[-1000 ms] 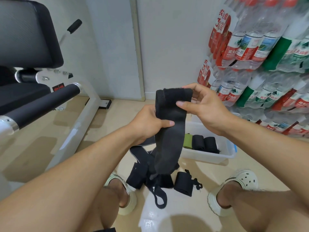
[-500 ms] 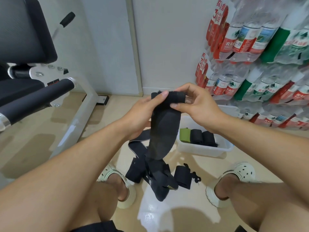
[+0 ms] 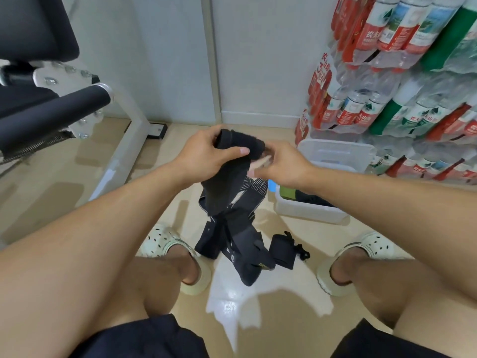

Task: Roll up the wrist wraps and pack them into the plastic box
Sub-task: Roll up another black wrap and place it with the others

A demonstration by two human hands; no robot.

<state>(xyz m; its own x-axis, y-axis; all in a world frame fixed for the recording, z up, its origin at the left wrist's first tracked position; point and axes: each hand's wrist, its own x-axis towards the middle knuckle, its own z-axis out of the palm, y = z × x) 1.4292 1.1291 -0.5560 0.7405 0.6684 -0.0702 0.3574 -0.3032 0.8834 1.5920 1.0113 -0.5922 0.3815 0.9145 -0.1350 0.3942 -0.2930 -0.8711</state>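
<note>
Your left hand [image 3: 206, 153] is clenched around the rolled top of a black wrist wrap [image 3: 240, 146], thumb pressed across its front; your right hand [image 3: 281, 165] meets the roll's right end, but its fingers are blurred, so you cannot tell whether that grip is closed on the cloth. The wrap's loose tail [image 3: 227, 202] hangs down between your knees; its lower end [image 3: 247, 262] reaches a heap of black wraps on the floor [image 3: 85, 192]; a separate rolled black wrap [image 3: 282, 251] lies just right of that heap, between your two white clogs [image 3: 170, 246]. Open floor lies to your left up to the white frame [image 3: 124, 151] of a gym machine with a black padded roller [image 3: 51, 112]; stacked packs of bottled water [image 3: 402, 73] wall in your right. The clear plastic box [image 3: 309, 215] sits on the floor under your right forearm, its lid [image 3: 335, 153] propped behind it; inside you see a green roll [image 3: 286, 193] and dark rolls beside it, partly hidden by your arm.
</note>
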